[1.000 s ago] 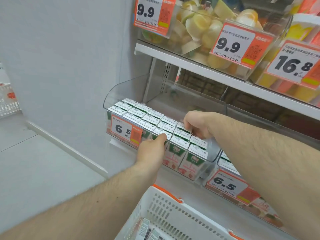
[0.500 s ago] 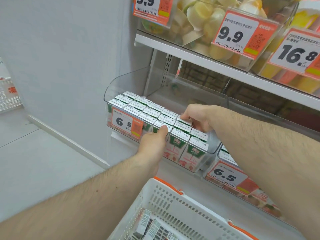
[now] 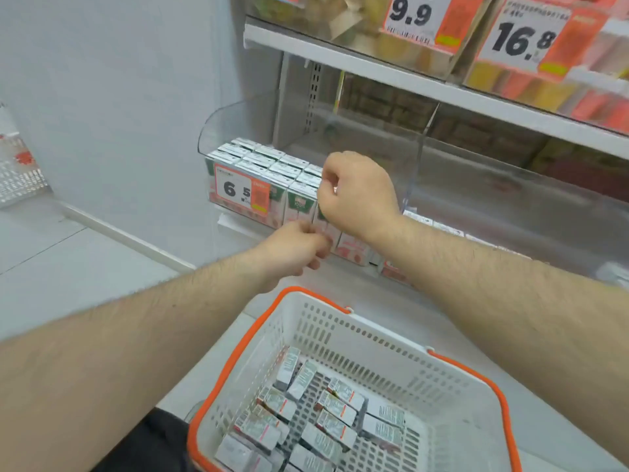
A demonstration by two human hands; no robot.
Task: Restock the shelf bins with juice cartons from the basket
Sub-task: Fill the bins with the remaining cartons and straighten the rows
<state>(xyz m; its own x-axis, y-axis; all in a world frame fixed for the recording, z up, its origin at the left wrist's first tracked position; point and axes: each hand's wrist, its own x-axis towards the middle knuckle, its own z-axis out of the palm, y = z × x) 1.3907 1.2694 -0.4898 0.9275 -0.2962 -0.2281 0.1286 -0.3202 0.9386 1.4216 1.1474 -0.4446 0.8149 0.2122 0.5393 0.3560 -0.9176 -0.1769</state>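
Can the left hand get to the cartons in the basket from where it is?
Probably yes. The left hand is in front of the bin, apparently holding nothing, and the basket sits open-topped just below it. Nothing covers the cartons; the right hand is higher up, out of that path.
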